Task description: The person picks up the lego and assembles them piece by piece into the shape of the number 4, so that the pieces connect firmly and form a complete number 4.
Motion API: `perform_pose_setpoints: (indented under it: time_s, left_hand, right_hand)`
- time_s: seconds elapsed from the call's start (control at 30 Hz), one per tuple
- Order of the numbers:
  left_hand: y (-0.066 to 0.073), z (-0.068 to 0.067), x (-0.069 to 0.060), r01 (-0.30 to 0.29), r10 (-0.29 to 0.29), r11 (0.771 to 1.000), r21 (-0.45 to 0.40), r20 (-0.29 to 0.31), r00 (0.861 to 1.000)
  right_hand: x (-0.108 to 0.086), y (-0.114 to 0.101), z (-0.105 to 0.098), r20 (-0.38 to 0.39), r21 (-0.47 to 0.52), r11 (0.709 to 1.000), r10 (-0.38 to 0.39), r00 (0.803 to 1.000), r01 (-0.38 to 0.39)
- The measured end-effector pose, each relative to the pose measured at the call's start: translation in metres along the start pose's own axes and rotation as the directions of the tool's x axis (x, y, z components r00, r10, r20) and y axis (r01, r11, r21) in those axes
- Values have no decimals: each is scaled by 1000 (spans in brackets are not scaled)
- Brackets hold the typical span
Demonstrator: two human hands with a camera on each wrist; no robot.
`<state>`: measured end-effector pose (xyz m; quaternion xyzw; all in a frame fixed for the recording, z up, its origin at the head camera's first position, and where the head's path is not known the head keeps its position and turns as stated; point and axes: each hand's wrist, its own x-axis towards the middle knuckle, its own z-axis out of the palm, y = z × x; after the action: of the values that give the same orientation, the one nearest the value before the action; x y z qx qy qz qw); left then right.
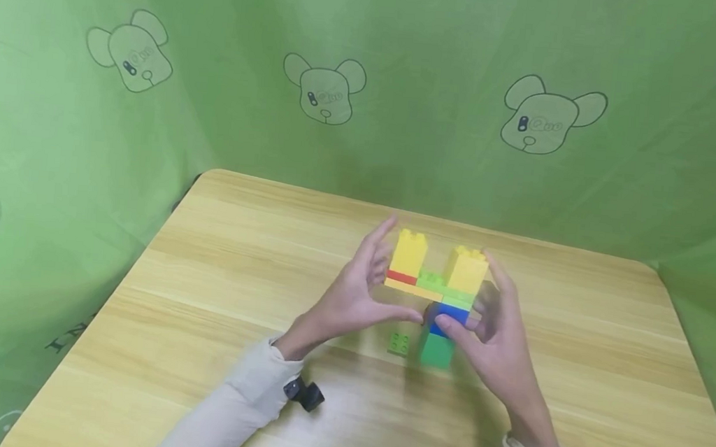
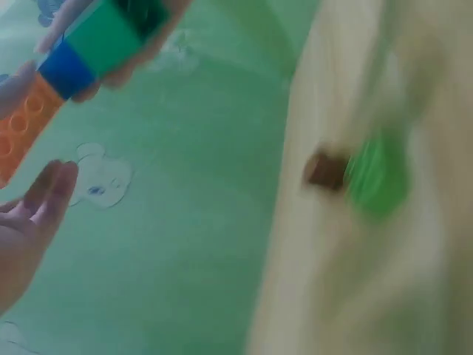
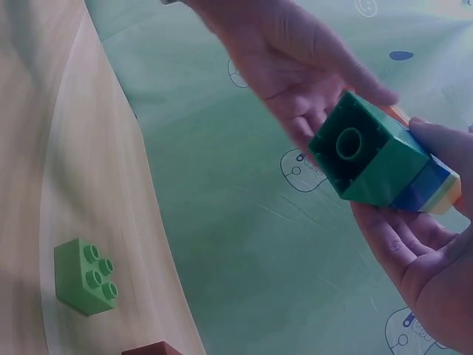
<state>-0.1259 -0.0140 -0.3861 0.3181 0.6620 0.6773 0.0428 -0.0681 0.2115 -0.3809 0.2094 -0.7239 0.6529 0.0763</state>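
My right hand [image 1: 500, 340] grips a toy building-brick structure, with its thumb on the blue brick [image 1: 454, 317]. Below the blue brick is a dark green brick [image 3: 395, 170], whose hollow underside faces the right wrist camera. On top spreads an orange plate [image 2: 28, 122] bearing a thin red piece [image 1: 401, 277], light green pieces [image 1: 432, 280] and two upright yellow bricks [image 1: 409, 254]. Close by on the left, my left hand [image 1: 355, 293] has its fingers extended and thumb stretched toward the structure. In the left wrist view, its visible fingers stand apart from the bricks.
On the wooden table [image 1: 234, 277] lies a loose light green brick [image 1: 399, 343], studs up. Beside it in the left wrist view is a blurred brown-red brick [image 2: 325, 170]. A green curtain [image 1: 400, 171] with bear-head drawings rises behind the table.
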Motion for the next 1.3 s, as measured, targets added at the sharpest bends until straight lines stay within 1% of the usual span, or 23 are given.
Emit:
perform_pose_setpoints:
  time_s: [0.03, 0.07, 0.1, 0.13, 0.17, 0.27, 0.33, 0.47, 0.53, 0.6, 0.7, 0.77, 0.83, 0.87, 0.9, 0.97, 1.03, 1.1, 1.2, 1.3]
  left_hand:
    - [-1, 4, -2, 69, -70, 994, -79, -4, 998]
    - [-2, 8, -4, 123, -125, 981, -151, -5, 992]
    - [-3, 11, -6, 163, -168, 964, -208, -7, 986]
    - [-5, 14, -7, 186, -195, 950, -250, -12, 981]
    - [-6, 17, -8, 203, -218, 942, -267, -27, 976]
    - [-8, 22, -10, 222, -255, 938, -265, -97, 962]
    - [-8, 23, -11, 228, -268, 942, -246, -142, 953]
    - [-7, 23, -12, 215, -260, 949, -229, -188, 947]
    - [-6, 22, -12, 216, -263, 950, -227, -206, 943]
    - [-6, 21, -13, 225, -276, 947, -228, -223, 935]
    - [-7, 18, -14, 241, -296, 943, -231, -246, 923]
    - [-7, 15, -14, 241, -299, 943, -230, -261, 918]
    - [-7, 13, -14, 235, -295, 944, -229, -275, 915]
    - [-7, 11, -14, 232, -291, 946, -226, -281, 914]
    - [-6, 10, -14, 229, -288, 947, -223, -286, 914]
    - [-6, 8, -14, 226, -286, 948, -223, -292, 913]
    - [-5, 6, -14, 228, -288, 948, -221, -296, 911]
    - [-5, 5, -14, 231, -291, 947, -224, -294, 910]
    - [-4, 4, -14, 234, -296, 945, -229, -293, 909]
    - [-4, 3, -14, 235, -299, 943, -234, -292, 909]
  right_hand:
    - [0, 0, 1, -4, -6, 1000, 3, 1000, -3]
    - [0, 1, 1, -2, -15, 1000, 3, 1000, -3]
    - [0, 2, 2, -2, -30, 1000, 7, 1000, -7]
    - [-1, 2, 2, -1, -44, 999, 13, 1000, -13]
    - [-1, 3, 3, 2, -61, 998, 18, 1000, -17]
    - [-2, 5, 6, 11, -117, 993, 23, 1000, -21]
    - [-2, 6, 7, 14, -139, 990, 28, 1000, -26]
    - [-3, 7, 5, 28, -162, 987, 23, 999, -18]
    - [-4, 8, 3, 23, -176, 984, 28, 999, -23]
    - [-3, 10, 0, -3, -206, 978, 23, 1000, -24]
    - [-2, 15, -5, -73, -250, 968, 18, 997, -36]
    - [-1, 19, -8, -121, -292, 955, 14, 993, -49]
    - [0, 24, -11, -160, -336, 938, 27, 987, -80]
    - [0, 26, -12, -171, -367, 924, 42, 984, -103]
    - [0, 29, -12, -182, -401, 907, 62, 981, -132]
    - [0, 34, -13, -185, -477, 858, 112, 976, -188]
    - [0, 40, -14, -164, -530, 816, 168, 972, -231]
    - [1, 47, -15, -126, -577, 776, 225, 966, -255]
    - [2, 59, -15, -65, -612, 740, 302, 951, -277]
    - [2, 72, -14, -21, -649, 707, 355, 935, -283]
